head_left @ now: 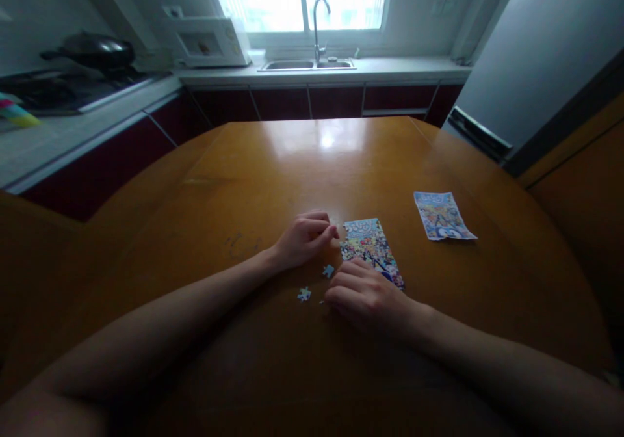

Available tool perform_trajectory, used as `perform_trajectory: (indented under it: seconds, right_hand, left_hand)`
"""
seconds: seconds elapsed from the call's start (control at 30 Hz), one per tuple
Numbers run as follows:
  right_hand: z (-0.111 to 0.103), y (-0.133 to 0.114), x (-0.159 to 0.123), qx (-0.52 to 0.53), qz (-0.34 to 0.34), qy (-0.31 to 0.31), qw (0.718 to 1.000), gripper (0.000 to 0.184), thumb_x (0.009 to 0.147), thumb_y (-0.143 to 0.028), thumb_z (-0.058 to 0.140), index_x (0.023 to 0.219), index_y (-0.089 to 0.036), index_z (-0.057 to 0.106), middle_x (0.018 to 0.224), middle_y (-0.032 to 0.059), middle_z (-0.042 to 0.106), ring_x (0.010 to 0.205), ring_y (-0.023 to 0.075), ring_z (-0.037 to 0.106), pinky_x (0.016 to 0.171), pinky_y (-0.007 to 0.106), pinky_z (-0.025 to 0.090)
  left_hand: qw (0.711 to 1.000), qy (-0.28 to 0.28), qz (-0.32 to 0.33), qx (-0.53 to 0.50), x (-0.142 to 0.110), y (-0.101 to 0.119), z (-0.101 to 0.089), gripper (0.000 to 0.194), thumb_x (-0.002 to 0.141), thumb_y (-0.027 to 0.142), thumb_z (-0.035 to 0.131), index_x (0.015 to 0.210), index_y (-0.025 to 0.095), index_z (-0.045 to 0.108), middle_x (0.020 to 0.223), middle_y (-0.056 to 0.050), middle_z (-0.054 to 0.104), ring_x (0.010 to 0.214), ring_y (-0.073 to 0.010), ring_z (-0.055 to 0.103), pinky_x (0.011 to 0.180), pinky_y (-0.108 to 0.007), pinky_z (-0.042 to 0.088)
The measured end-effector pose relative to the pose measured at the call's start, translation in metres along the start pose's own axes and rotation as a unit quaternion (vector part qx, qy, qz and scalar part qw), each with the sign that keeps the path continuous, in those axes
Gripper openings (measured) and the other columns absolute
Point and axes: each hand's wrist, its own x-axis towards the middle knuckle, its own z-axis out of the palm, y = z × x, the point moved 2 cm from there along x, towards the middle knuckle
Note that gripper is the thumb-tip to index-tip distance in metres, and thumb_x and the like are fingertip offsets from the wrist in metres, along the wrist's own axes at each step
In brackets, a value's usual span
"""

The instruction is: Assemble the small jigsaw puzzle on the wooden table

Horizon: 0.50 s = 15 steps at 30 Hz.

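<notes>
A colourful jigsaw puzzle (366, 237), largely joined, lies on the wooden table in front of me. My left hand (306, 237) rests at its left edge, fingers curled and closed with the thumb against them; whether anything is between them I cannot make out. Over the puzzle's lower left part my right hand (363, 291) is bent down, closed, its fingertips hidden beneath it. A loose blue puzzle piece (328, 271) lies between the two hands. Another loose puzzle piece (304, 294) sits nearer to me, and a tiny pale bit (321, 302) shows beside my right fingers.
A creased printed picture sheet (442, 216) lies to the right on the table (234, 183). Beyond the table runs a counter with a sink (307, 65), a tap (316, 27) and a white microwave (209, 41). A black pan (97, 50) stands on the stove at left.
</notes>
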Motion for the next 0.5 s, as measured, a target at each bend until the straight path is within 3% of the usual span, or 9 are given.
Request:
perform_trajectory:
  seconds: [0.23, 0.5]
  right_hand:
    - [-0.008, 0.029, -0.003, 0.054, 0.119, 0.096, 0.987, 0.014, 0.097, -0.016, 0.052, 0.092, -0.017, 0.064, 0.086, 0.0063, 0.066, 0.085, 0.0200, 0.057, 0.080, 0.036, 0.047]
    - [-0.015, 0.039, -0.005, 0.034, 0.211, 0.157, 0.964, 0.008, 0.093, -0.013, 0.060, 0.091, -0.018, 0.066, 0.088, 0.0067, 0.070, 0.085, 0.0210, 0.062, 0.078, 0.036, 0.048]
  left_hand:
    - [1.000, 0.004, 0.024, 0.008, 0.001, 0.001, -0.001, 0.018, 0.096, 0.024, 0.059, 0.093, 0.017, 0.075, 0.078, -0.005, 0.069, 0.076, -0.0141, 0.061, 0.068, -0.026, 0.048]
    - [0.993, -0.055, 0.089, -0.053, -0.001, 0.005, 0.003, 0.007, 0.091, 0.020, 0.067, 0.093, 0.019, 0.073, 0.090, -0.007, 0.074, 0.085, -0.0155, 0.064, 0.078, -0.030, 0.053]
